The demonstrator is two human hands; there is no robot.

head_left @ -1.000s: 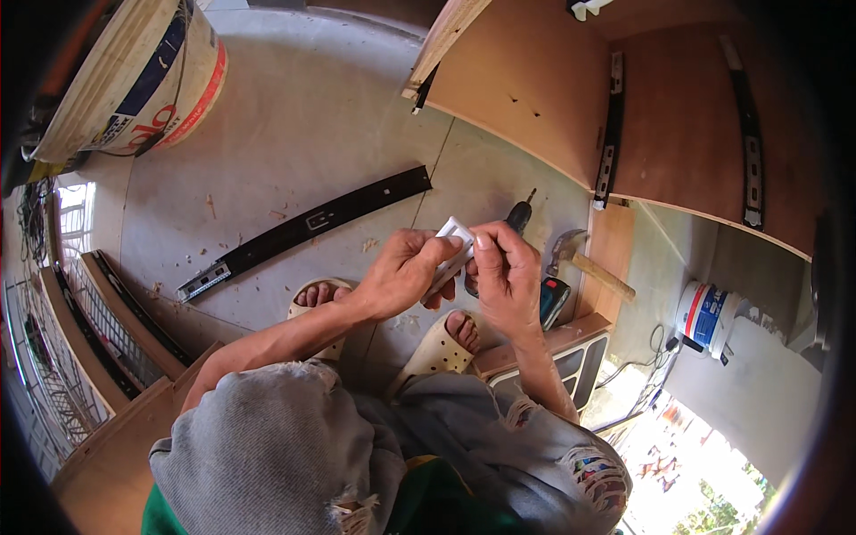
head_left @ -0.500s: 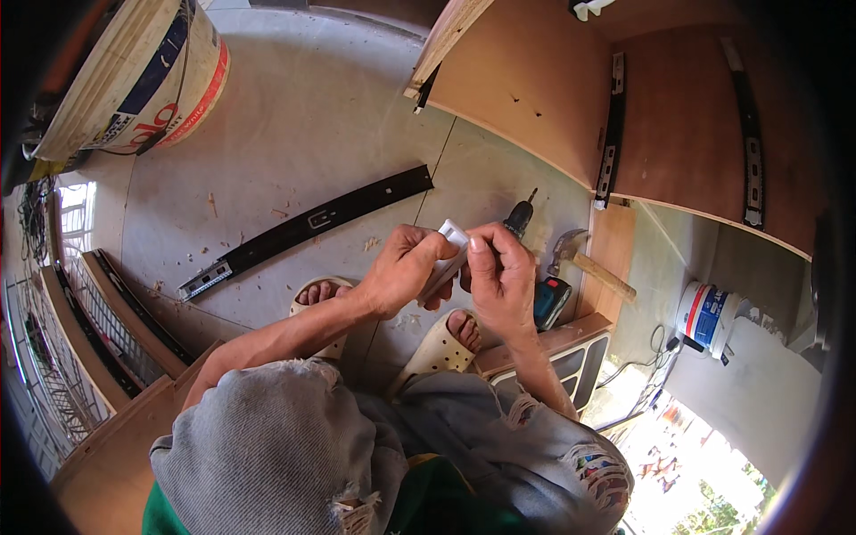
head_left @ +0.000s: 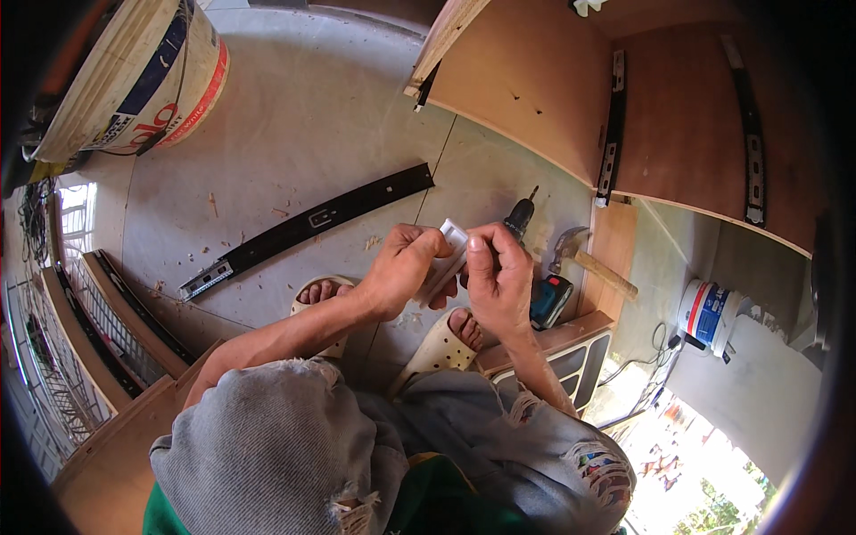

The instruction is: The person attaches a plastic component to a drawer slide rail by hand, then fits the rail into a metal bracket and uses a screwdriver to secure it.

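Between my hands is a slim white piece with a rectangular recess, tilted over the floor in front of me. My left hand grips its left side, thumb on top. My right hand pinches it from the right, thumb and fingertips at its edge. Just beyond the right hand lie a cordless drill and a claw hammer with a wooden handle. A long black drawer slide rests on the tiles to the upper left of my hands.
An open plywood cabinet with mounted slides stands at upper right. A large bucket is at upper left, wooden drawers with wire sides at left. A smaller bucket and cables are at right, my sandalled feet below my hands.
Both hands have shifted slightly left with the white piece, still gripping it. The drill and other objects stay where they were.
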